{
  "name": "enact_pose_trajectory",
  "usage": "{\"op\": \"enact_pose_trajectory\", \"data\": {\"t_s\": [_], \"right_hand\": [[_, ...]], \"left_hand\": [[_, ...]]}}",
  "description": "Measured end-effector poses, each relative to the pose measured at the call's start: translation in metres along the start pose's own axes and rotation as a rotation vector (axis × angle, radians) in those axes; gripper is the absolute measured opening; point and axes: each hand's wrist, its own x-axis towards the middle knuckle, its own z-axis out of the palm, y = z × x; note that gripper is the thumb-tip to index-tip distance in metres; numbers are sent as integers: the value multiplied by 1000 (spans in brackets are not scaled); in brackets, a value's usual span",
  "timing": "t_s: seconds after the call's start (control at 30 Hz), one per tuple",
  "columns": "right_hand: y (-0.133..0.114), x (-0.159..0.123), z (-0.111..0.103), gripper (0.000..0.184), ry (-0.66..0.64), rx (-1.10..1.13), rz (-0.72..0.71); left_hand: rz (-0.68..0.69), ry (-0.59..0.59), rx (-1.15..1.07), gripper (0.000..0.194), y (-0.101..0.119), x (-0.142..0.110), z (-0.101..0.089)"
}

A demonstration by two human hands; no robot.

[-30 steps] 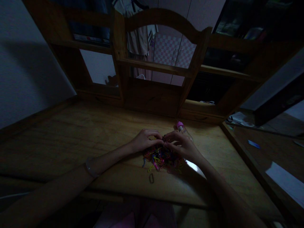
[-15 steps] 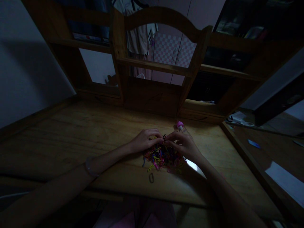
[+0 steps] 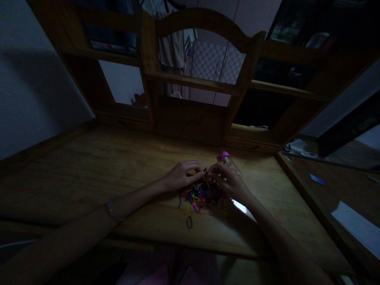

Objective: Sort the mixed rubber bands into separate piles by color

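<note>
My left hand point(image 3: 181, 175) rests at the upper left of a pile of colourful small bands point(image 3: 200, 198) on the wooden desk. Thumb and fingertips are pinched around a small dark looped band point(image 3: 205, 171) that sticks up between the two hands. My right hand point(image 3: 230, 180) is closed in a pinch close to the left fingertips; what lies in its grip is too dark to make out. Yellow, pink, blue and red bands are tangled in the pile. A single dark loop point(image 3: 189, 222) lies apart, nearer the desk's front edge.
Behind my right hand is a clear bottle with a pink cap point(image 3: 225, 155). A bright patch point(image 3: 240, 206) shows beside my right wrist. Wooden shelving point(image 3: 190, 81) rises at the desk's back. At the right, a lower surface holds a white sheet point(image 3: 358, 223) and a blue card point(image 3: 317, 179).
My right fingertips have moved slightly right, away from the left ones, opening a small gap. My left hand, the pile and the single loop stay in place.
</note>
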Motion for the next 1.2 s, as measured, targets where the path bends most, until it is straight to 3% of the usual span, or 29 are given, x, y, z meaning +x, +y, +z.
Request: {"op": "enact_pose_trajectory", "data": {"t_s": [0.27, 0.63, 0.87, 1.2], "right_hand": [[-1, 0, 0, 7, -12, 11, 12], [0, -1, 9, 5, -15, -81, -50], [-3, -2, 10, 9, -4, -150, -100], [-14, -2, 4, 14, -74, -420, -246]], "left_hand": [[-55, 110, -3, 20, 4, 1, 1], [-102, 146, -279, 21, -5, 5, 2], [-193, 120, -593, 18, -15, 6, 7], [-364, 61, -981, 18, -9, 4, 8]]}}
